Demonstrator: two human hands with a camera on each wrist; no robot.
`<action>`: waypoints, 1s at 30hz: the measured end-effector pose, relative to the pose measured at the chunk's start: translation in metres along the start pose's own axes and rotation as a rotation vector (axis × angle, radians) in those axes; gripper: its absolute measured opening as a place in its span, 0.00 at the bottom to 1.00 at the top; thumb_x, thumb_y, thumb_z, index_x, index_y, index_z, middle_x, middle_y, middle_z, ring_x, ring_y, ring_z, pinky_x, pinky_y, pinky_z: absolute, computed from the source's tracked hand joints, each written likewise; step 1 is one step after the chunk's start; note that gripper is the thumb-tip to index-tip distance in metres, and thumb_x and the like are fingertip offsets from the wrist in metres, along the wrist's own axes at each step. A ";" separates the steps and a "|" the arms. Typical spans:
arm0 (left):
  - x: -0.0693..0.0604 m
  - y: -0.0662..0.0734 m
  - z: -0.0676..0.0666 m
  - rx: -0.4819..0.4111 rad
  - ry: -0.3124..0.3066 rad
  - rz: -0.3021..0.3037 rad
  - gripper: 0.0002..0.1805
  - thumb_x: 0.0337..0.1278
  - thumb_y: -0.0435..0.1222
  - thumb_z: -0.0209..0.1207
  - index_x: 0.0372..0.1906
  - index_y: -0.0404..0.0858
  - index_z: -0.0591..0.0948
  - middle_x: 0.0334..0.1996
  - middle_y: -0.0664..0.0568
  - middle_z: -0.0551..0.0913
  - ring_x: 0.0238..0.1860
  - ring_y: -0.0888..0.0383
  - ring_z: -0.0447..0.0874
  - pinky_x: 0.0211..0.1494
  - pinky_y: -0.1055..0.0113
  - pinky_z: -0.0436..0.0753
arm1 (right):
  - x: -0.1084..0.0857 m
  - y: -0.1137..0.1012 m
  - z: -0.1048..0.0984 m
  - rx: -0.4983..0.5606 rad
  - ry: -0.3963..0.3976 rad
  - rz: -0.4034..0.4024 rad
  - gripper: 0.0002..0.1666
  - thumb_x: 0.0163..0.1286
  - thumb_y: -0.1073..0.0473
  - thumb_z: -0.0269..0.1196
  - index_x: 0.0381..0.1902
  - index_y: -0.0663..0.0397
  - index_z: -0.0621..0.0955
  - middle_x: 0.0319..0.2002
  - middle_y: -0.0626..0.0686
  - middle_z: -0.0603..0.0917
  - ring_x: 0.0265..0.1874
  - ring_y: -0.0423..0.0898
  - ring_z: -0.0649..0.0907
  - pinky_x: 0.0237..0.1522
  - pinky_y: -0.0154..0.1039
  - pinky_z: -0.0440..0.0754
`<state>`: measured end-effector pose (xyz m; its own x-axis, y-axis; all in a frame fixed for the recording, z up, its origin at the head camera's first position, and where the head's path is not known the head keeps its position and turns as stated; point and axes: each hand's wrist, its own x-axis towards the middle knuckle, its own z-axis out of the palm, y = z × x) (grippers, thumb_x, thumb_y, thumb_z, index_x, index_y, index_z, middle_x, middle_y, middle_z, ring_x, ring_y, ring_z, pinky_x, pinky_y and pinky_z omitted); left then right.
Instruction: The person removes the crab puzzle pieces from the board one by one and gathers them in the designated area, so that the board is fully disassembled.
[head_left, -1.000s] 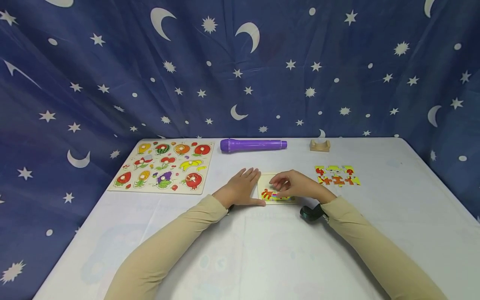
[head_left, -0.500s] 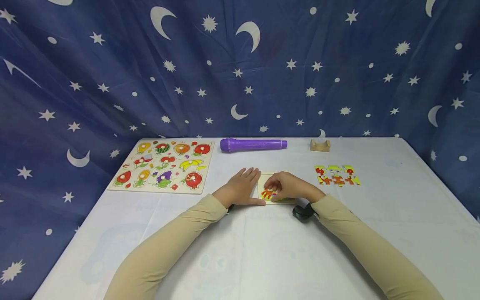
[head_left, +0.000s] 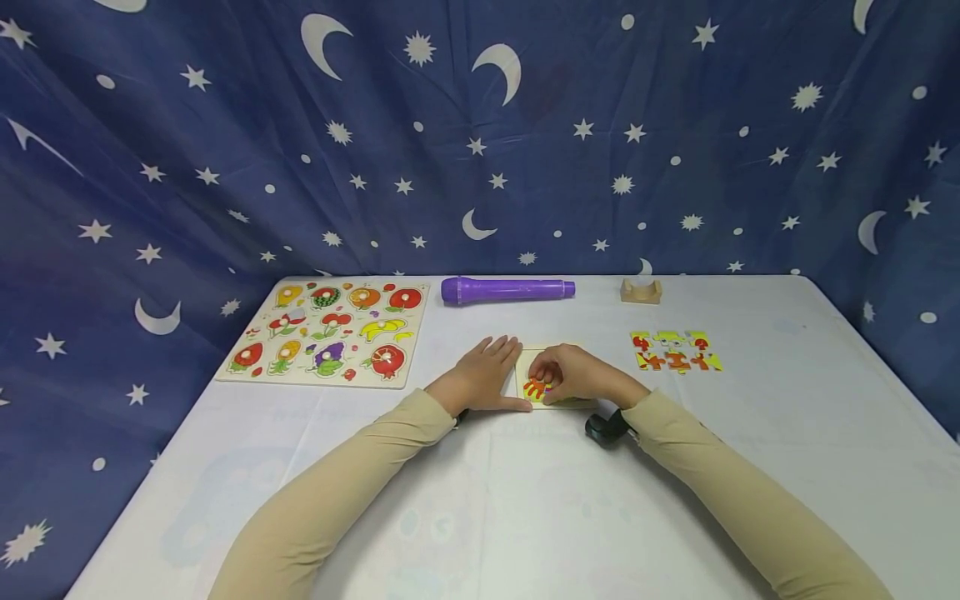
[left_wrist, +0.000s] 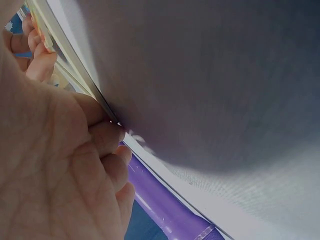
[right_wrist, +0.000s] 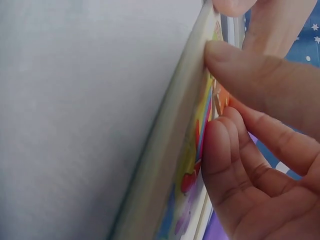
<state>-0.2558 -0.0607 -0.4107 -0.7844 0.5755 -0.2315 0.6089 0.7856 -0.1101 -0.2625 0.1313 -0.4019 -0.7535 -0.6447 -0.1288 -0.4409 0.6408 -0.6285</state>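
Observation:
A shallow wooden puzzle frame lies mid-table, with colourful jigsaw pieces in its near part. My left hand rests at its left side, thumb along the near edge and fingers extended. Over the frame, my right hand has curled fingers and pinches an orange-red jigsaw piece, which stands tilted above the others in the right wrist view. Its thumb meets the frame's near rim. The palm hides most of the frame's right half. In the left wrist view, the frame's edge touches my left fingers.
Several loose jigsaw pieces lie in two rows at the right. A purple toy microphone and a small wooden cradle stand at the back. A fruit knob puzzle board lies left. Behind the table hangs a starry blue curtain.
My right hand has moved slightly left over the frame, and its fingers have come down onto the pieces at the near left. The left hand has stayed in place.

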 end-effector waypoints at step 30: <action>-0.001 -0.001 0.001 -0.013 0.004 0.001 0.55 0.51 0.71 0.46 0.73 0.36 0.52 0.74 0.45 0.53 0.75 0.51 0.49 0.78 0.58 0.50 | -0.004 -0.002 0.002 0.052 0.044 -0.039 0.22 0.45 0.70 0.73 0.38 0.58 0.77 0.28 0.49 0.76 0.27 0.40 0.74 0.28 0.27 0.75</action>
<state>-0.2552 -0.0618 -0.4109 -0.7842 0.5773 -0.2276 0.6082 0.7878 -0.0974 -0.2577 0.1312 -0.4020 -0.7571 -0.6494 -0.0705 -0.4456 0.5924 -0.6712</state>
